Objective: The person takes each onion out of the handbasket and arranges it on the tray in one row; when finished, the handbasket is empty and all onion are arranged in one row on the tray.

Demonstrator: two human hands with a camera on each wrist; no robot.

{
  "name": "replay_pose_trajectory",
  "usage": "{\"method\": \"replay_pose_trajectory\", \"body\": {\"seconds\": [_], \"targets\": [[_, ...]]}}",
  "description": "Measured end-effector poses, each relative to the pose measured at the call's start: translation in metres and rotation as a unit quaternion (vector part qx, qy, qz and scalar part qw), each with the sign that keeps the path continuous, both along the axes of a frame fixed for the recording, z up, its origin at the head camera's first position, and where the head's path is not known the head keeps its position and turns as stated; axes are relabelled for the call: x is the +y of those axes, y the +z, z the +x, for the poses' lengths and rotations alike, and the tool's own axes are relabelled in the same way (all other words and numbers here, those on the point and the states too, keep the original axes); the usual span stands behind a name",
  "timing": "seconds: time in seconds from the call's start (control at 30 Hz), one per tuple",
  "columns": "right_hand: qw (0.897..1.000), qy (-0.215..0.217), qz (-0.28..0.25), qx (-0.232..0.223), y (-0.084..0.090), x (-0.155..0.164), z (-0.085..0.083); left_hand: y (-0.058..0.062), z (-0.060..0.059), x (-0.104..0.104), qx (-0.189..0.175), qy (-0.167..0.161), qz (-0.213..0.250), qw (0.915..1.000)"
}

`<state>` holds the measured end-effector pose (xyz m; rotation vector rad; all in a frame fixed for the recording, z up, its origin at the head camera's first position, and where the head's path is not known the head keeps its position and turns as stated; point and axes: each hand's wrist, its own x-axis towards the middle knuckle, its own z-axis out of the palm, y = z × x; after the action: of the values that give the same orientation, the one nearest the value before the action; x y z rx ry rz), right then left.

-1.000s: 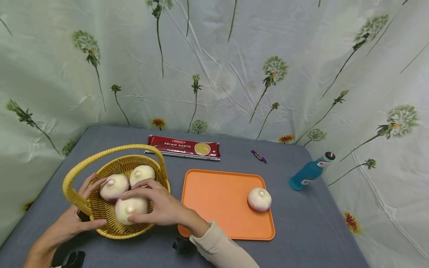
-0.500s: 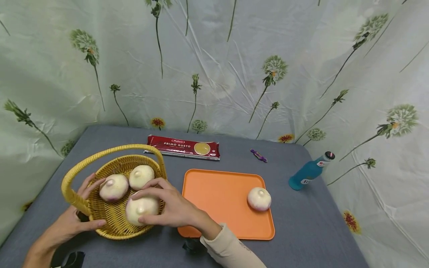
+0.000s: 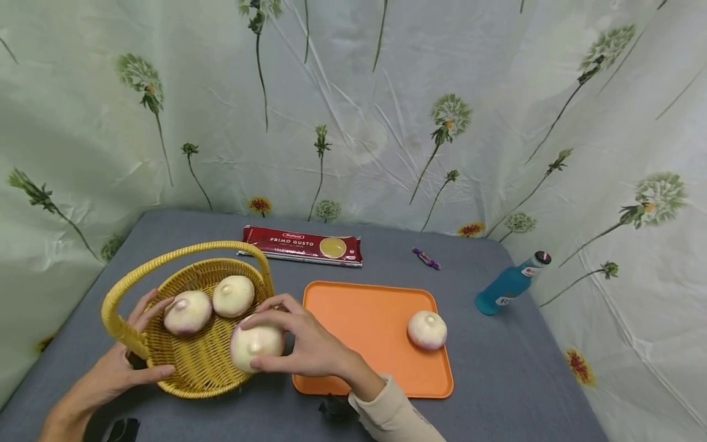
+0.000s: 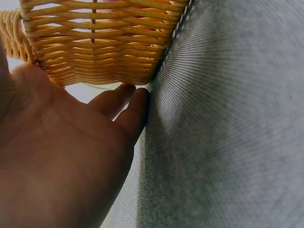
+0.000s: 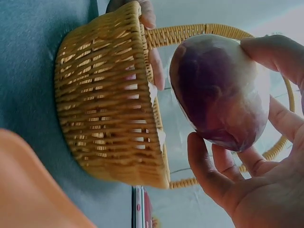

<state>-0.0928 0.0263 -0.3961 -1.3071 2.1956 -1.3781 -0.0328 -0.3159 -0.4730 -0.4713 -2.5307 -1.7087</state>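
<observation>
Grey cloth-covered surface [image 3: 497,393], backed by a floral curtain.

Yellow wicker basket [image 3: 188,368] with hoop handle at left: holds two turnips side by side, left turnip [image 3: 188,312] and right turnip [image 3: 234,295], both resting on the weave toward the far wall. Basket likely light and a little springy; would slide on the cloth unless steadied.

Orange tray [image 3: 359,319] just right of the basket: shallow rim, one tray turnip [image 3: 427,329] near its right edge, well apart from the rest.

Right hand [image 3: 309,344] at the basket's near right rim, thumb and fingers curled round a third turnip, the held turnip [image 3: 255,345], lifted clear of the weave, over the rim between basket and tray. Wrist view: held turnip [image 5: 218,90] cupped from the side, fingertips spread over the skin, purple flush on that face.

Handling, as judged: firm, dense, fairly heavy for its bulk; smooth skin, somewhat slippery; round, prone to roll once set down. Not fragile. Best taken with a wide span across the widest part, as here.

Left hand [image 3: 118,368] against the basket's outer left wall, fingers straight, thumb along the near wall; bracing, nothing clasped. Wrist view agrees: left hand [image 4: 61,156] flat beside the weave.

Smaller: red pasta packet [image 3: 302,244], blue bottle [image 3: 510,283], purple wrapped sweet [image 3: 426,258].
</observation>
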Motion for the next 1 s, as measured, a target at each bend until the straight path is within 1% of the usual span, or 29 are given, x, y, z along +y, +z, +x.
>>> {"method": "replay_pose_trajectory", "body": {"seconds": [0.1, 0.27, 0.43, 0.63, 0.83, 1.0], "targets": [[1.0, -0.007, 0.002, -0.006, -0.001, 0.007, 0.0, 0.0, 0.0, 0.0, -0.004, -0.002, 0.0, 1.0], [1.0, -0.019, 0.008, -0.006, -0.002, 0.019, -0.002, 0.0, 0.0, 0.0, -0.004, 0.003, -0.01, 0.9999], [0.999, -0.031, 0.018, -0.013, -0.002, 0.034, -0.003, 0.001, 0.001, 0.001, -0.005, 0.0, -0.003, 1.0], [0.999, -0.04, 0.007, -0.033, -0.005, 0.052, -0.007, 0.001, 0.001, 0.001, -0.006, 0.002, -0.008, 0.9999], [0.997, -0.063, -0.006, -0.054, -0.011, 0.073, -0.011, 0.0, 0.002, 0.0, -0.007, 0.003, -0.003, 1.0], [0.993, -0.094, 0.004, -0.064, -0.014, 0.088, -0.013, 0.0, 0.002, 0.001, -0.008, 0.002, 0.001, 1.0]]}}
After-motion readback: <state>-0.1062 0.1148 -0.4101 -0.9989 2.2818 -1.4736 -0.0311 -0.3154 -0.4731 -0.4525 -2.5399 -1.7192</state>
